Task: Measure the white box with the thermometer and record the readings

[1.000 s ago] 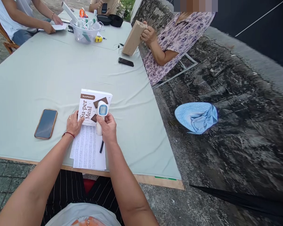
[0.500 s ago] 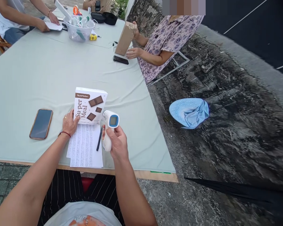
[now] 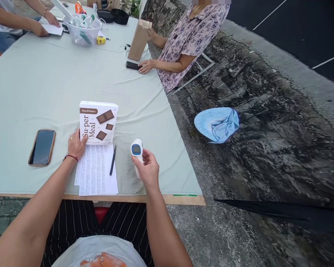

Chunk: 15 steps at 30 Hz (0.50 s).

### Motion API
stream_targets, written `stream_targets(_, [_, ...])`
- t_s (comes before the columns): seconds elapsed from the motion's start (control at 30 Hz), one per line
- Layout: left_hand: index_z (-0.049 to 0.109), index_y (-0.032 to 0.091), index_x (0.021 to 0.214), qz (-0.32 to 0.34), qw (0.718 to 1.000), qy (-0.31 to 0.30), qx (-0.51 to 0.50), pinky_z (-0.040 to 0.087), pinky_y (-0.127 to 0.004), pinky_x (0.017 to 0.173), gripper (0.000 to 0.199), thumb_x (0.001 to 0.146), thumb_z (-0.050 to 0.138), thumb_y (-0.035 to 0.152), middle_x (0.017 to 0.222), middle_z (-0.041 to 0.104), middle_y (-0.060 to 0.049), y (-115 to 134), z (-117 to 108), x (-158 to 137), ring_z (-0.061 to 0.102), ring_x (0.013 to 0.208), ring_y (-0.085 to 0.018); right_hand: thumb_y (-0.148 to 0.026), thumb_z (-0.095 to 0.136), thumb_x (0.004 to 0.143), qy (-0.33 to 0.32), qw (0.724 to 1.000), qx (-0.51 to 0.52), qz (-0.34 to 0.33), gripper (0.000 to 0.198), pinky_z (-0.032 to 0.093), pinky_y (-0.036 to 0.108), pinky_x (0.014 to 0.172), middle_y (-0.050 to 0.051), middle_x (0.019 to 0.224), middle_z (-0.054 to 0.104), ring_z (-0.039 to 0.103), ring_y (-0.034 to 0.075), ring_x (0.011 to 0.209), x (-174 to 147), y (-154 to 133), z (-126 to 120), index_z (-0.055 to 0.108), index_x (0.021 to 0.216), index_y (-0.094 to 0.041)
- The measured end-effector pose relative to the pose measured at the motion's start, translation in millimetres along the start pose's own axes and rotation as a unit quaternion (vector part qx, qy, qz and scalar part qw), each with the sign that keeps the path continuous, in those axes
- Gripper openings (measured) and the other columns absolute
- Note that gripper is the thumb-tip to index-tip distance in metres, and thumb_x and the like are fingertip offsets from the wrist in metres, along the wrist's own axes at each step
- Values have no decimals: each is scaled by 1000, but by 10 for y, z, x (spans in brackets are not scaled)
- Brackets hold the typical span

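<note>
My left hand (image 3: pixel 77 144) grips the lower left edge of a white box (image 3: pixel 98 123) printed "Su-per Meal" with brown squares, which stands upright on the table. In my right hand (image 3: pixel 149 168) is a white infrared thermometer (image 3: pixel 137 149), fingers wrapped round its handle and its blue-rimmed screen facing me. Sheets of paper (image 3: pixel 93 172) covered in small writing lie in front of the box, and a black pen (image 3: pixel 113 160) rests on their right side. Left of my left hand, a phone (image 3: pixel 42 147) with a brown case lies face up, its screen dark.
A pale cloth covers the table (image 3: pixel 58 81). Toward the back stand a clear basket (image 3: pixel 85 35) with bottles, a yellow box (image 3: pixel 101 39) and black pans (image 3: pixel 119 16). One person at right holds a cardboard box (image 3: pixel 139 40); another at left handles paper. A blue hat (image 3: pixel 217 125) lies beyond the right edge.
My right hand has moved the thermometer right, away from the white box. The person at right has lowered a hand onto the black object on the table. The whole view has shifted slightly.
</note>
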State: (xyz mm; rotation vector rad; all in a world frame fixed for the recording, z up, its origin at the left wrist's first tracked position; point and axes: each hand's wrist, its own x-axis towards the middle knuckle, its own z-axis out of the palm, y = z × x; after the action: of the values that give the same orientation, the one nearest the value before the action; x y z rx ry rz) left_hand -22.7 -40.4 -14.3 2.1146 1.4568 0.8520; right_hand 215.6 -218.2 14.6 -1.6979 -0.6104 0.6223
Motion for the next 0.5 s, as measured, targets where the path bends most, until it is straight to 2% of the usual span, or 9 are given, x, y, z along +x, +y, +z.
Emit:
stream_targets(0.1, [46,17,141,3,1000,3,-6,42,-51,100,82,89,23,77,126,62,-16,-5,6,-1,55,116,-34,-56,73,59,35,981,-187,-30,63,47,44,86,11,106,68,60,26,92,175,310,-97,61,109,-19])
stream_targets(0.2, [44,16,142,9,1000,7,-8,42,-53,99,87,88,21,79,126,62,-17,2,11,-6,55,115,-35,-61,65,67,37,954,-290,-67,57,47,44,84,12,107,67,58,28,96,282,540,-188,61,108,-20])
stream_targets(0.3, [44,16,141,19,1000,7,-16,42,-52,98,85,88,22,79,124,62,-17,23,12,-16,56,113,-34,-58,64,72,39,930,-343,-128,52,47,46,84,14,112,64,56,31,104,317,632,-233,62,108,-20])
stream_targets(0.4, [43,17,141,19,999,4,-25,42,-51,98,81,89,26,77,125,61,-16,37,18,-28,55,112,-33,-50,66,77,66,901,-362,-231,44,46,50,91,18,121,57,52,33,110,297,580,-177,66,108,-19])
stream_targets(0.43, [43,17,141,18,999,4,-26,42,-51,98,81,89,27,77,127,61,-16,36,23,-31,54,114,-33,-46,64,82,58,893,-356,-267,38,46,50,93,18,120,57,52,32,110,282,543,-129,67,108,-19])
stream_targets(0.5, [40,17,143,20,999,5,-25,40,-52,100,81,89,29,76,130,59,-17,25,37,-35,53,117,-34,-36,55,91,-13,884,-337,-323,27,47,45,92,14,111,59,54,28,104,251,462,6,68,109,-21])
